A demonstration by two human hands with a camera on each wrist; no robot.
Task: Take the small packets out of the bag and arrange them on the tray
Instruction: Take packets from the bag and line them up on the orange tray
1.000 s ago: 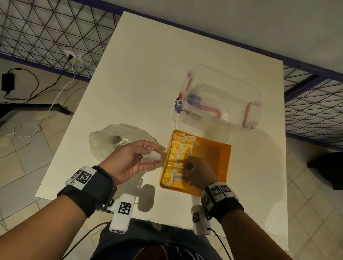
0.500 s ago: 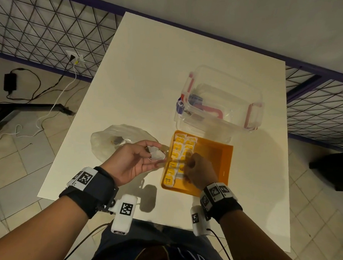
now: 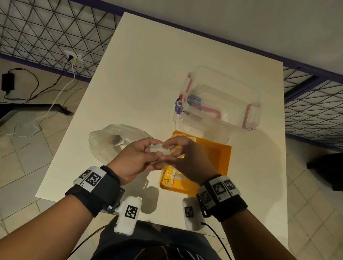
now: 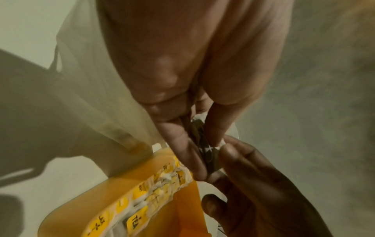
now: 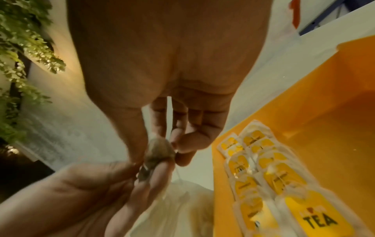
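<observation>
Both hands meet over the left edge of the orange tray (image 3: 223,153), each pinching the same small white tea packet (image 3: 159,149). My left hand (image 3: 143,152) holds it from the left, my right hand (image 3: 177,148) from the right. In the wrist views the tea packet (image 4: 205,144) (image 5: 158,154) shows dark between the fingertips of both hands. Several yellow-labelled tea packets (image 5: 270,173) lie in two rows along the left side of the tray (image 5: 324,99). The thin translucent bag (image 3: 109,144) lies on the white table, left of the hands, with a few items still inside.
A clear plastic box (image 3: 220,98) with pink clips stands just behind the tray. The white table (image 3: 150,68) has bare surface at the back and left. The tray's right half shows bare orange floor. Cables and a socket lie on the tiled floor at the left.
My right hand has lifted off the packets in the tray and moved left to take hold of the packet in my left hand. My left hand has shifted slightly right toward the tray.
</observation>
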